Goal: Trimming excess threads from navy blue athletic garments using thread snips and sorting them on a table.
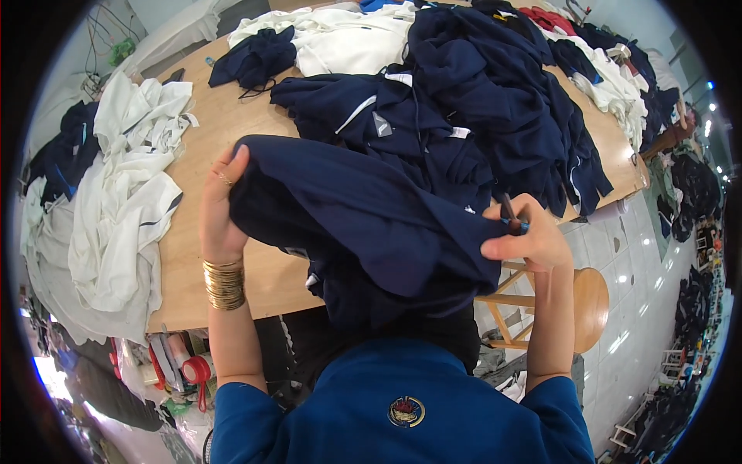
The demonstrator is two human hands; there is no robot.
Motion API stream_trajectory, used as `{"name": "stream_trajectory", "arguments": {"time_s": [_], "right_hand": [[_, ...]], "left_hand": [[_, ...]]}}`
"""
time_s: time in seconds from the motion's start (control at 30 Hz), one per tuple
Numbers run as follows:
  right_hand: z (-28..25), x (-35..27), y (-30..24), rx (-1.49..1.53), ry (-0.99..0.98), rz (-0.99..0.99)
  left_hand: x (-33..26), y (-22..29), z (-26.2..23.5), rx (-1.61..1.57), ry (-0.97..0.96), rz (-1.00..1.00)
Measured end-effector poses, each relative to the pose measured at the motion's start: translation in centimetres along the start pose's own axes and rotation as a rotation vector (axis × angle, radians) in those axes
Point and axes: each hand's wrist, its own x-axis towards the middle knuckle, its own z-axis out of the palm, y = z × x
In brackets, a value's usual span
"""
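A navy blue garment is stretched between my two hands above the table's near edge, its lower folds hanging toward my lap. My left hand grips its upper left edge, thumb on top, and a stack of gold bangles circles that wrist. On the other side, my right hand pinches the garment's right end. A small dark tool with blue parts, perhaps thread snips, also sits in the right hand's fingers; its full shape is hidden.
Navy garments are heaped on the wooden table beyond my hands. White garments cover its left side, and more white ones lie at the back. A wooden stool stands at right on the tiled floor.
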Motion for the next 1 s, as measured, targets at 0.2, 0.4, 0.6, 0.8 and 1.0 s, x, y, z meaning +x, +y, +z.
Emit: {"name": "stream_trajectory", "arguments": {"time_s": [0.2, 0.4, 0.6, 0.8, 1.0], "right_hand": [[2.3, 2.3, 1.2, -0.236, 0.296, -0.062], [8.0, 6.3, 5.6, -0.183, 0.539, -0.350], [12.9, 4.8, 8.0, -0.422, 0.605, -0.479], [9.7, 2.8, 10.1, -0.543, 0.594, -0.438], [3.2, 0.0, 7.2, 0.592, 0.403, 0.139]], "left_hand": [[-1.5, 1.1, 0.1, -0.021, 0.043, 0.051], [-2.5, -1.2, 3.9, -0.075, -0.035, 0.040], [-3.4, -1.8, 4.2, -0.169, 0.038, 0.120], [-2.8, -0.6, 0.8, -0.303, 0.039, 0.123], [-2.0, 0.0, -5.5, -0.500, -0.205, 0.033]]}}
